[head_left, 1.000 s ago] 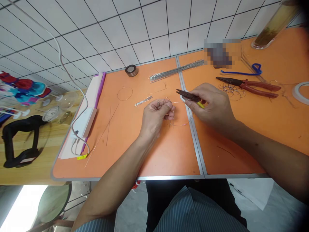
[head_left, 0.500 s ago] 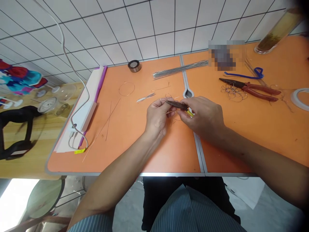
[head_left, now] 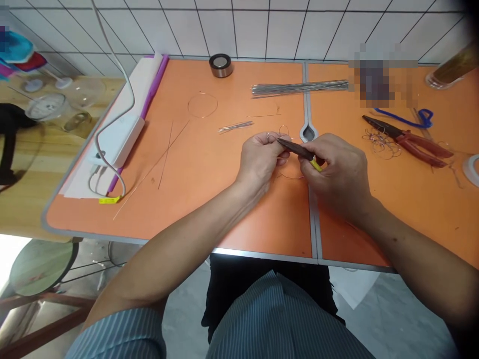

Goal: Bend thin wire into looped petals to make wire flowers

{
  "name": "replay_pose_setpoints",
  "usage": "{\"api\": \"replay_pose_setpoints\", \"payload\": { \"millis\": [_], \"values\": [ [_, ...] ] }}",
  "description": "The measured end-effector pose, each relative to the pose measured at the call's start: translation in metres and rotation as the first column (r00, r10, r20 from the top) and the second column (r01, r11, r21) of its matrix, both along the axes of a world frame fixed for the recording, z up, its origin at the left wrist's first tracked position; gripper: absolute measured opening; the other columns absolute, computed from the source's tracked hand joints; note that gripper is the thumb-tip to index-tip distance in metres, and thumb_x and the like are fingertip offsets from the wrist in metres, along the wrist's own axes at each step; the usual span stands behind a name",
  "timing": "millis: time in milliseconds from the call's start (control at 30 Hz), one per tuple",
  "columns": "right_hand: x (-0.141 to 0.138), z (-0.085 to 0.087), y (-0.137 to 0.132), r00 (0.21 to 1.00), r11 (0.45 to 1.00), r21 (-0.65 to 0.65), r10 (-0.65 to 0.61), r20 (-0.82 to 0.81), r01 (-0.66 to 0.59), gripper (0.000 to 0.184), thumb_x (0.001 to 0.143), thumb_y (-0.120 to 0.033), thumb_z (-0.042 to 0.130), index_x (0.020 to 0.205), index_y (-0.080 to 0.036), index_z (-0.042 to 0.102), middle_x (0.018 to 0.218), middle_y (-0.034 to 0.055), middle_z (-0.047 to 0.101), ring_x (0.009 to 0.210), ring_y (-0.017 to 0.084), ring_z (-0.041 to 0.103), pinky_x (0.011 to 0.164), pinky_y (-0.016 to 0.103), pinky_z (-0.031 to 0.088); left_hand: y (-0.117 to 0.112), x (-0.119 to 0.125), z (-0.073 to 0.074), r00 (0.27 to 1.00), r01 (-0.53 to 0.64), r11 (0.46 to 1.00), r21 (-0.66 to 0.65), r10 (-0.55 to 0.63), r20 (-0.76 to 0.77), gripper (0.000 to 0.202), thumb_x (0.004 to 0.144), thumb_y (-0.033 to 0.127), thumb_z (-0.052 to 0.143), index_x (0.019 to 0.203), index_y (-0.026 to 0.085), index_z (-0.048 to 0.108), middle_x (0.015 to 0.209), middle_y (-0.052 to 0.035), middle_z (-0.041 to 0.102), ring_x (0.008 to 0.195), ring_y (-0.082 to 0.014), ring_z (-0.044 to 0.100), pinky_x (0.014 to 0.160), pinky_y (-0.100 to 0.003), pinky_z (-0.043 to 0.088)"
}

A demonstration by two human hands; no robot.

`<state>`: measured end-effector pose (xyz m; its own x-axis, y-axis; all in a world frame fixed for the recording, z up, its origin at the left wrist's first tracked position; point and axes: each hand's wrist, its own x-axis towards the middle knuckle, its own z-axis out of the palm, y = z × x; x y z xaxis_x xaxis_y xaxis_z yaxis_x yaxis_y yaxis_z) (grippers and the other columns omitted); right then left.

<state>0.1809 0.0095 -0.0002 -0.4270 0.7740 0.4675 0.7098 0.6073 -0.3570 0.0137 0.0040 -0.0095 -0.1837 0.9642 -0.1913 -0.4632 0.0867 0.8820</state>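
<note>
My left hand (head_left: 258,162) is closed in a pinch around thin wire (head_left: 283,130), whose bent loops show above and below the fingers. In my right hand (head_left: 337,169) are small pliers (head_left: 295,148) with dark jaws and yellow on the handles. The jaw tips reach the left fingertips and the wire there; whether they grip it is too small to tell. Beyond the left hand lies a small bunch of short wire pieces (head_left: 235,126). A round wire ring (head_left: 202,105) rests flat on the orange table (head_left: 209,209).
Red-handled pliers (head_left: 407,142) lie right of my hands, by tangled wire (head_left: 381,142) and a blue bent rod (head_left: 406,118). A wire bundle (head_left: 295,88), a tape roll (head_left: 220,65) and a glass (head_left: 449,72) stand along the back. A power strip (head_left: 119,142) with a white cable sits left.
The camera view has turned and shifted, so the table things appear displaced. Both hands keep their hold on wire and pliers, the pliers' jaws still at the left fingertips.
</note>
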Motion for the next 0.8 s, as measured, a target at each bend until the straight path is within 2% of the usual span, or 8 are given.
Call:
{"api": "replay_pose_setpoints", "payload": {
  "millis": [300,433,500,567,633,667,733,800],
  "values": [
    [0.001,0.003,0.003,1.000,1.000,-0.009,0.018,-0.003,-0.018,0.021,0.105,-0.026,0.061,0.100,-0.026,0.081,0.091,0.0088,0.077,0.085,0.027,0.070,0.068,0.039,0.045,0.001,-0.002,0.006,1.000,0.006,1.000,-0.015,-0.006,-0.016,0.032,0.085,0.005,0.081,0.065,0.018,0.059,0.068,0.0008,0.063,0.059,-0.0079,0.057,0.058,-0.021,0.048],
    [0.006,0.011,0.004,0.998,0.998,-0.027,0.064,-0.030,-0.064,0.018,0.105,-0.028,0.063,0.099,-0.027,0.080,0.088,0.0076,0.076,0.081,0.027,0.069,0.069,0.040,0.047,0.004,-0.007,0.006,0.999,-0.032,0.999,-0.024,0.031,-0.023,0.030,0.087,0.007,0.082,0.068,0.018,0.062,0.071,0.0006,0.066,0.058,-0.0071,0.057,0.058,-0.021,0.047],
    [0.016,0.017,0.012,0.995,1.000,-0.010,0.000,-0.098,-0.001,0.015,0.105,-0.030,0.066,0.102,-0.025,0.080,0.091,0.0087,0.077,0.082,0.027,0.069,0.072,0.040,0.048,0.006,-0.012,0.007,0.997,-0.067,0.997,-0.029,0.066,-0.035,0.031,0.088,0.012,0.085,0.068,0.018,0.062,0.075,-0.0013,0.071,0.061,-0.0080,0.060,0.059,-0.022,0.048],
    [0.030,0.019,0.026,0.983,0.992,0.006,-0.121,-0.136,0.123,0.015,0.105,-0.032,0.068,0.104,-0.024,0.080,0.094,0.0100,0.078,0.085,0.027,0.070,0.073,0.040,0.048,0.008,-0.017,0.009,0.996,-0.080,0.996,-0.025,0.079,-0.041,0.029,0.088,0.015,0.086,0.070,0.018,0.064,0.079,-0.0027,0.074,0.063,-0.0086,0.062,0.060,-0.022,0.050],
    [0.046,0.017,0.042,0.981,0.980,-0.047,-0.196,-0.003,0.195,0.013,0.099,-0.036,0.076,0.095,-0.024,0.078,0.084,0.0072,0.074,0.076,0.025,0.065,0.067,0.039,0.042,0.009,-0.022,0.010,0.996,-0.081,0.996,-0.021,0.080,-0.039,0.025,0.088,0.017,0.086,0.073,0.018,0.066,0.083,-0.0030,0.076,0.063,-0.0082,0.063,0.061,-0.022,0.051],
    [0.053,0.014,0.049,0.976,0.976,-0.083,-0.193,0.100,0.201,0.017,0.099,-0.038,0.075,0.091,-0.023,0.077,0.084,0.0072,0.074,0.077,0.025,0.064,0.066,0.038,0.039,0.010,-0.024,0.010,0.996,-0.079,0.997,-0.023,0.078,-0.036,0.023,0.087,0.019,0.087,0.075,0.018,0.067,0.084,-0.0031,0.077,0.063,-0.0078,0.063,0.060,-0.021,0.051],
    [0.063,0.008,0.059,0.954,0.976,-0.137,-0.125,0.271,0.167,0.027,0.101,-0.047,0.073,0.088,-0.023,0.077,0.086,0.0067,0.074,0.077,0.025,0.063,0.066,0.036,0.035,0.011,-0.026,0.009,0.997,-0.073,0.997,-0.033,0.072,-0.025,0.023,0.085,0.022,0.089,0.077,0.018,0.068,0.086,-0.0033,0.078,0.062,-0.0073,0.063,0.060,-0.020,0.051],
    [0.068,0.003,0.062,0.931,0.978,-0.189,-0.018,0.364,0.093,0.032,0.101,-0.052,0.071,0.088,-0.024,0.078,0.091,0.0068,0.075,0.079,0.024,0.064,0.067,0.034,0.035,0.011,-0.027,0.007,0.998,-0.059,0.997,-0.043,0.059,-0.007,0.028,0.082,0.024,0.092,0.075,0.018,0.065,0.087,-0.0038,0.079,0.061,-0.0070,0.064,0.059,-0.020,0.052]
  ]
}}
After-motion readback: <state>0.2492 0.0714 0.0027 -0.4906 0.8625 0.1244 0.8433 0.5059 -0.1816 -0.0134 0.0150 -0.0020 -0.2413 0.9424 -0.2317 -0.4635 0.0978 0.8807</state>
